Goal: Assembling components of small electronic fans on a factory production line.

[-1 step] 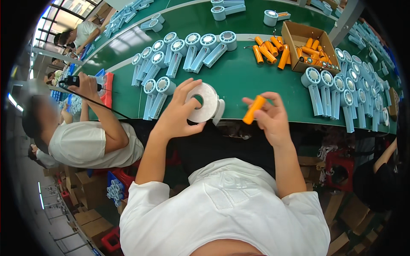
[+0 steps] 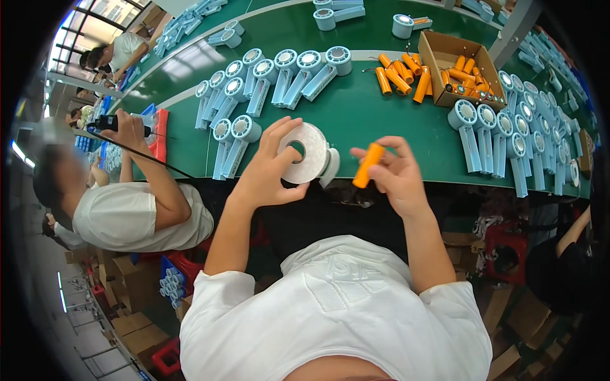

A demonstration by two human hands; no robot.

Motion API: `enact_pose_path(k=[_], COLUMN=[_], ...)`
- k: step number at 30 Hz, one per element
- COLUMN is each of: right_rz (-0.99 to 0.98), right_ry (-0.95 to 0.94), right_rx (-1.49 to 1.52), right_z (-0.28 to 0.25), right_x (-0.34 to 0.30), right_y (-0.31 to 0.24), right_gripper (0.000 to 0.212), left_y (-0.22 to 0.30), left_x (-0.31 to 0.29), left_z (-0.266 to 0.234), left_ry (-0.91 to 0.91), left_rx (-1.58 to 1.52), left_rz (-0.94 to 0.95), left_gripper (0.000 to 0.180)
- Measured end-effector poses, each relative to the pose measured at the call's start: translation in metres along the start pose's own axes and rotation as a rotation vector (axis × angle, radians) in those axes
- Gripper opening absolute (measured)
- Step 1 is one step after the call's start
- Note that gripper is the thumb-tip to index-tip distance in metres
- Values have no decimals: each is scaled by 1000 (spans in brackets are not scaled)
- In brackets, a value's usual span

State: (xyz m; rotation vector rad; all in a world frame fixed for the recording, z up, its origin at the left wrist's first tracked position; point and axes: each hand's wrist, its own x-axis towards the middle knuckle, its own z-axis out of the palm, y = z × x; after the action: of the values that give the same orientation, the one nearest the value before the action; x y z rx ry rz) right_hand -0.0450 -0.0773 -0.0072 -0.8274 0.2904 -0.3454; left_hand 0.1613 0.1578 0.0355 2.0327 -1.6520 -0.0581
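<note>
My left hand [image 2: 265, 166] holds a roll of white tape [image 2: 313, 151] upright, with a finger in its core and the thumb under its lower rim. A loose pale strip [image 2: 331, 166] hangs off the roll's right side. Between the thumb and fingers of my right hand [image 2: 401, 176] is an orange cylindrical battery [image 2: 368, 166], tilted, a short way right of the tape. Both hands are above the near edge of the green table [image 2: 362, 120]. Light blue handheld fan bodies [image 2: 243, 130] lie just beyond my left hand.
Several orange batteries [image 2: 398, 77] lie beside a cardboard box [image 2: 452, 46] holding more. Many light blue fan bodies [image 2: 486, 120] crowd the right side. At left, a co-worker [image 2: 121, 213] holds a black corded tool [image 2: 108, 120] near a red tray [image 2: 162, 133].
My right hand has shifted slightly left with the battery, bringing it nearer the tape roll. The left hand and roll have barely moved.
</note>
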Motion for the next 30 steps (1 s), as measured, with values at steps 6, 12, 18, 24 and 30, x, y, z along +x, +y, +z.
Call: enact_pose_path(k=[6,12,18,24,30], right_rz=[123,142,226,-3,-64], right_ry=[-145,-155,-154,47,-7], right_rx=[-177,-208,-227,-366,-535], right_z=[25,23,16,5,12], right_x=[22,13,-5,-11,20], right_y=[-6,4,33,-7,-71], right_gripper=[53,53,53,52,53], left_y=[5,5,9,2,19], left_x=[17,27,37,30,28], left_z=[26,49,68,68,53], left_ry=[243,351,365,292,160], left_rx=[100,47,-106,-75,-5], left_rz=[15,-147,-263,-151,-50], left_gripper=[46,49,50,47,42])
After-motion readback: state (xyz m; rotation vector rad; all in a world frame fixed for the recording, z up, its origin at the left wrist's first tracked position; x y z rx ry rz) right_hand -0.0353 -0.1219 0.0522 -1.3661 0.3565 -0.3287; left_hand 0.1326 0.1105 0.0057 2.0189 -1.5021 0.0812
